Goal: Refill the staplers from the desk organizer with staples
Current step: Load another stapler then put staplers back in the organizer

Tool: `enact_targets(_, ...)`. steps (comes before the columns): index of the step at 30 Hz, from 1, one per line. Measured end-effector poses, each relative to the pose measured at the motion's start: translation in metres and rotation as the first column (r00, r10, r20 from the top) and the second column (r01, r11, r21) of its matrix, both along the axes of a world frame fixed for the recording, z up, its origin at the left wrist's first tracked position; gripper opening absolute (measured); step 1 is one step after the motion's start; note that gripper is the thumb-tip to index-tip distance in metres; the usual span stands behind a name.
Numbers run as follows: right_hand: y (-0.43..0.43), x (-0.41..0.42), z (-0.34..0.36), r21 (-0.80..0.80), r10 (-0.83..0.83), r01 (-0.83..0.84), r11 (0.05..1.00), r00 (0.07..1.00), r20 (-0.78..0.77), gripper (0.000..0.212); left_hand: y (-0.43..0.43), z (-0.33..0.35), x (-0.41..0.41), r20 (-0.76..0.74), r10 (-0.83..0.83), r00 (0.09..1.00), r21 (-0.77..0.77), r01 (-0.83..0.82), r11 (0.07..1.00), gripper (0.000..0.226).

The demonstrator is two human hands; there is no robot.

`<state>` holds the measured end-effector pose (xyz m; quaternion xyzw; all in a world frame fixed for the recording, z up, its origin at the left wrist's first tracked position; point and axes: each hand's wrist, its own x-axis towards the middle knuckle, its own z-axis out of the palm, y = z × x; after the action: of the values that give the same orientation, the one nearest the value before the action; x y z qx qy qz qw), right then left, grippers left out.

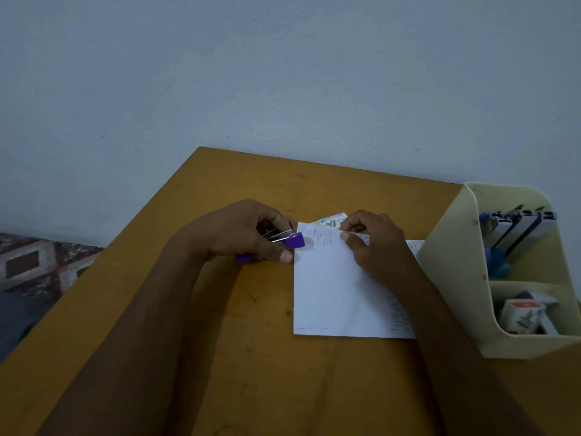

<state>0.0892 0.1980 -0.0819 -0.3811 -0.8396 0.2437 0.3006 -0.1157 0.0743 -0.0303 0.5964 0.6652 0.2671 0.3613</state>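
My left hand [245, 231] grips a small purple stapler [290, 240], its purple nose at the left top corner of a white sheet of paper [333, 291]. My right hand [374, 243] pinches the top edge of that sheet, thumb on the paper. A small staple box [331, 221] with a shiny printed face lies just behind the sheet, between my hands. The cream desk organizer [452, 259] stands at the right; its back compartment holds several staplers [518, 228], dark and silver with blue parts. Its front compartment holds staple boxes [525, 313].
The yellow-brown wooden table [251, 341] ends at a pale wall behind. Its left edge runs diagonally, with a patterned tiled floor [34, 262] below. The organizer stands against the table's right side.
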Motion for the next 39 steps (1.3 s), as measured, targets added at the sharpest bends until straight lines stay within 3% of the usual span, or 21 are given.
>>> enact_targets(9, 0.004, 0.001, -0.005, 0.065, -0.030, 0.036, 0.997, 0.995, -0.090, 0.016, 0.002, -0.001, 0.007, 0.050, -0.007, 0.999, 0.031, 0.005, 1.000, 0.036)
enact_targets(14, 0.006, 0.001, -0.008, 0.124, -0.015, 0.031, 0.992, 0.992, -0.125, 0.004, 0.003, -0.002, 0.007, 0.070, 0.046, 0.997, -0.001, -0.046, 0.999, 0.048)
enact_targets(24, 0.007, 0.001, -0.008, 0.151, -0.001, 0.026, 0.988, 0.986, -0.165, 0.003, 0.006, -0.005, 0.006, 0.118, 0.089, 0.989, -0.062, -0.082, 0.995, 0.056)
enact_targets(34, 0.006, 0.001, -0.007, 0.198, 0.039, -0.003, 0.980, 0.983, -0.181, 0.006, 0.014, -0.010, 0.029, 0.015, -0.015, 1.000, 0.067, 0.014, 0.998, 0.048)
enact_targets(39, 0.006, 0.001, -0.006, 0.213, 0.067, -0.026, 0.977, 0.981, -0.185, 0.004, 0.019, -0.014, 0.038, 0.014, -0.027, 1.000, 0.114, 0.025, 0.993, 0.033)
